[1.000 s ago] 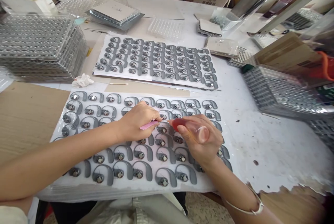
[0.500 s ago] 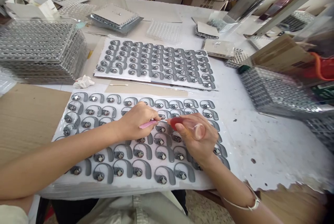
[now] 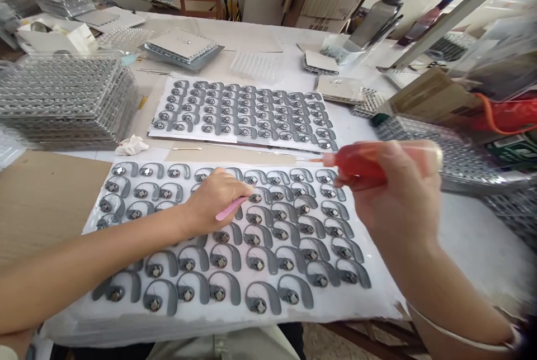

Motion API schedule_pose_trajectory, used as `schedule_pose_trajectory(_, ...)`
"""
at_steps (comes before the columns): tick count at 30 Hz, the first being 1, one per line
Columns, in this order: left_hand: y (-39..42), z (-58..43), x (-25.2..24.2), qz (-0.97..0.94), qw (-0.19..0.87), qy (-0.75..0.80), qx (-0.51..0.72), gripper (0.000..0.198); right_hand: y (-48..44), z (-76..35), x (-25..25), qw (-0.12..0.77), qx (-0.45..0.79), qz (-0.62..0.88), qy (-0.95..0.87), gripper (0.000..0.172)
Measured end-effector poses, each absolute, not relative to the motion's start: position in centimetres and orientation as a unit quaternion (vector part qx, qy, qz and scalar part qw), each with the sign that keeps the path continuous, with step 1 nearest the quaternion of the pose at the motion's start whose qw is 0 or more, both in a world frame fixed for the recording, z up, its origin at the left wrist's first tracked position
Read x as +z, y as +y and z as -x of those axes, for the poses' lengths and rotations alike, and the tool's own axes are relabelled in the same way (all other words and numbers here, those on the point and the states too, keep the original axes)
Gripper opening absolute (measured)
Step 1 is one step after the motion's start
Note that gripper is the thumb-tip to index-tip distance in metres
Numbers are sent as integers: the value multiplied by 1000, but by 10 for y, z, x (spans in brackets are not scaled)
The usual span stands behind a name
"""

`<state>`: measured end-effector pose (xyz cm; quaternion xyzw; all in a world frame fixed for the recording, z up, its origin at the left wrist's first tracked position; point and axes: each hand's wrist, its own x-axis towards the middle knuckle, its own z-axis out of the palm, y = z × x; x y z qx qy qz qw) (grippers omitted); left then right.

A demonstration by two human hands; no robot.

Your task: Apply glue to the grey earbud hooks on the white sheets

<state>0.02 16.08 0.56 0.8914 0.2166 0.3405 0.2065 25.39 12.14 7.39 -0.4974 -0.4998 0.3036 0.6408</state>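
My left hand (image 3: pixel 216 200) rests over the middle of a white plastic sheet (image 3: pixel 377 298), shut on a pink stick (image 3: pixel 230 208). Rows of grey ear-hook pieces with metal discs (image 3: pixel 260 298) fill that sheet, and the hand touches the pieces near it. My right hand (image 3: pixel 394 192) is raised above the sheet's right corner, shut on a slim-nozzled squeeze bottle with red contents (image 3: pixel 361 161). The nozzle points left and touches no piece. Fingers hide part of the bottle.
A second sheet of grey pieces (image 3: pixel 157 132) lies beyond, with a cotton swab (image 3: pixel 181 148) and white cloth (image 3: pixel 132 146) nearby. A stack of clear trays (image 3: pixel 67 103) stands left, on the table beside a cardboard sheet (image 3: pixel 46 203). More trays (image 3: pixel 461 159) stand right.
My right hand has lifted the bottle up and to the right, away from the pieces. The pink stick now tilts lower. The whole view has shifted as my head moved.
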Motion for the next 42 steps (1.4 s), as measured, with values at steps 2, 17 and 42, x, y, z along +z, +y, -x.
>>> schedule_pose_trajectory(2,167,0,1,-901,154,201,353,17,132,-243,65,622,282,502,-531,19)
schedule_pose_trajectory(17,168,-13,-13,-932,-109,142,315,19,160,-204,30,468,59,505,-723,19)
schedule_pose_trajectory(42,165,-17,-17,-933,-111,140,311,25,164,-202,17,463,66,484,-739,16)
